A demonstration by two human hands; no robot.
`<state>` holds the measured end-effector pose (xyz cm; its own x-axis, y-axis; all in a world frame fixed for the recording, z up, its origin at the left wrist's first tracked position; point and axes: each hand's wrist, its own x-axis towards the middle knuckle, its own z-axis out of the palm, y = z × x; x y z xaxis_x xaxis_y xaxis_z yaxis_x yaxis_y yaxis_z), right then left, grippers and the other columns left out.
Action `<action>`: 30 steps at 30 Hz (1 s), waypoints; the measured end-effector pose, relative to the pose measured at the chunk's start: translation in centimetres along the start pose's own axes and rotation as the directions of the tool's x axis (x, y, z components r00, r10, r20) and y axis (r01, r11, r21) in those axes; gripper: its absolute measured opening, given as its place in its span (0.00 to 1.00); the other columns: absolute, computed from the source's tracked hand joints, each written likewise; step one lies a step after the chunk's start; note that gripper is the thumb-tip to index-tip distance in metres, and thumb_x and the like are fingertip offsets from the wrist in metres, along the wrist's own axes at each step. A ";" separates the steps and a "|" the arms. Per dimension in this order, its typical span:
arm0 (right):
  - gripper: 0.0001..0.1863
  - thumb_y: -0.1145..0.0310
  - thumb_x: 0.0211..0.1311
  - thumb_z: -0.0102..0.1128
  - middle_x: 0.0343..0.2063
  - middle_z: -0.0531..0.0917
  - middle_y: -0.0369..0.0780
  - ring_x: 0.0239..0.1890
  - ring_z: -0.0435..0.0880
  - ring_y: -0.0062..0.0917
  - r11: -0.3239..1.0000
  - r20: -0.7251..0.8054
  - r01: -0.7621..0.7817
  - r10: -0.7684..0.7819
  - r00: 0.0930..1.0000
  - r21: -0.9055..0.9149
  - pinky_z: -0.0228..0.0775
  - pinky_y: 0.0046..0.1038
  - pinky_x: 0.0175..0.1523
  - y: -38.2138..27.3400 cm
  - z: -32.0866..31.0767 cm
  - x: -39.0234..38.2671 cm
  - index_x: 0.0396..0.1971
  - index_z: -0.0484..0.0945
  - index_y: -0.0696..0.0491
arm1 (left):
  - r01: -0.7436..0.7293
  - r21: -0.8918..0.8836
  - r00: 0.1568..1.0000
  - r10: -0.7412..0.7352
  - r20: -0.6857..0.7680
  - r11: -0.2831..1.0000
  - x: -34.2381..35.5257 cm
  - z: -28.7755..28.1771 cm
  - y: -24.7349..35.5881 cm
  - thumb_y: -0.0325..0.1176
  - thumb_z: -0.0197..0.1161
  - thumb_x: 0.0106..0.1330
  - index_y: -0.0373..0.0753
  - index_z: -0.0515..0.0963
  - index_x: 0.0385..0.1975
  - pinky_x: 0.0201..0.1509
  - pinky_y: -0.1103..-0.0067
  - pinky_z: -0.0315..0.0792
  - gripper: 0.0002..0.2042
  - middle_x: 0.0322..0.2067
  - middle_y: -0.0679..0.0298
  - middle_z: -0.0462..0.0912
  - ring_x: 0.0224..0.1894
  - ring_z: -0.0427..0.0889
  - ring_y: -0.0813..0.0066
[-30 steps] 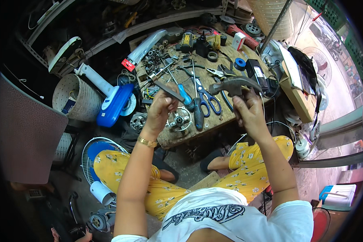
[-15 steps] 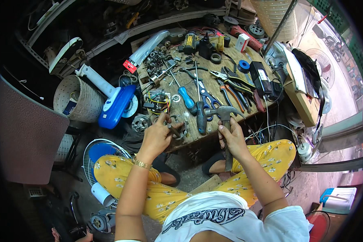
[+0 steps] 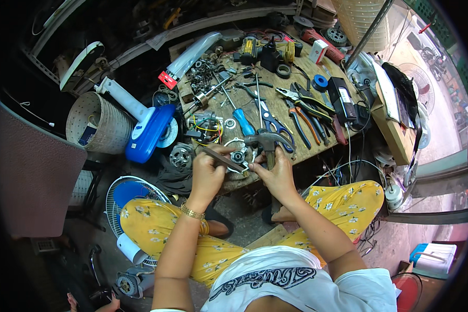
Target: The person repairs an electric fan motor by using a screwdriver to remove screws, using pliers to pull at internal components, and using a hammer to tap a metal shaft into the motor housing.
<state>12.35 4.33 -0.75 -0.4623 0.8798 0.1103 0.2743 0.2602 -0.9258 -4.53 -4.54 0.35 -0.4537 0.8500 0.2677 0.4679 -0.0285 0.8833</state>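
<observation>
My left hand (image 3: 208, 174) is closed round a flat dark metal bar, perhaps a chisel (image 3: 224, 159), whose far end slants down to the right over a round metal motor housing (image 3: 238, 156) at the bench's near edge. In my right hand (image 3: 278, 179) is a claw hammer (image 3: 268, 139), its head up and its handle running down through the fingers. My right thumb and fingertip are at the housing's right side; whether they touch it I cannot tell. A blue-handled screwdriver (image 3: 243, 122) and blue-handled scissors (image 3: 278, 129) lie just beyond the hammer.
The wooden bench (image 3: 300, 70) carries several pliers (image 3: 307, 106), a motor with coloured wires (image 3: 207, 126), blue tape (image 3: 320, 82), a black box (image 3: 342, 99) and a yellow power drill (image 3: 250, 48). Left stand a blue fan base (image 3: 151, 133) and a perforated basket (image 3: 101, 130).
My right hand has brought the hammer left, towards the motor housing. The metal bar in my left hand now lies slanted across the housing, which shows more plainly.
</observation>
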 end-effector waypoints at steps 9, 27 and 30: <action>0.23 0.68 0.49 0.72 0.26 0.84 0.43 0.32 0.84 0.40 0.994 -0.009 0.016 -0.017 1.000 -0.107 0.73 0.36 0.39 -0.2 0.3 0.9 0.42 0.73 0.60 | 0.338 -0.282 0.925 -0.372 -0.078 0.898 -1.7 0.0 -4.6 0.24 0.61 0.65 0.31 0.78 0.42 0.41 0.83 0.73 0.08 0.33 0.64 0.83 0.36 0.79 0.82; 0.15 0.70 0.55 0.68 0.28 0.83 0.45 0.32 0.83 0.31 0.991 -0.039 -0.053 0.058 0.998 0.122 0.72 0.32 0.39 3.8 0.1 2.0 0.37 0.75 0.63 | 0.425 -0.182 0.900 -0.435 -0.017 0.887 -0.9 3.8 -4.8 0.23 0.69 0.57 0.32 0.78 0.37 0.41 0.83 0.74 0.10 0.34 0.65 0.82 0.36 0.79 0.81; 0.16 0.72 0.52 0.71 0.26 0.82 0.42 0.30 0.81 0.26 0.981 0.000 -0.148 0.149 0.989 0.125 0.72 0.30 0.37 3.2 0.8 2.0 0.36 0.74 0.62 | 0.455 -0.194 0.885 -0.466 -0.012 0.869 -0.8 3.9 -5.0 0.22 0.69 0.57 0.33 0.78 0.36 0.41 0.83 0.74 0.09 0.34 0.64 0.82 0.35 0.80 0.81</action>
<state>11.60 6.59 -3.80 -0.4164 0.9087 -0.0287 0.2319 0.0757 -0.9698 -3.59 -3.05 -5.79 -0.6286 0.7589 -0.1700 0.0531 0.2599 0.9642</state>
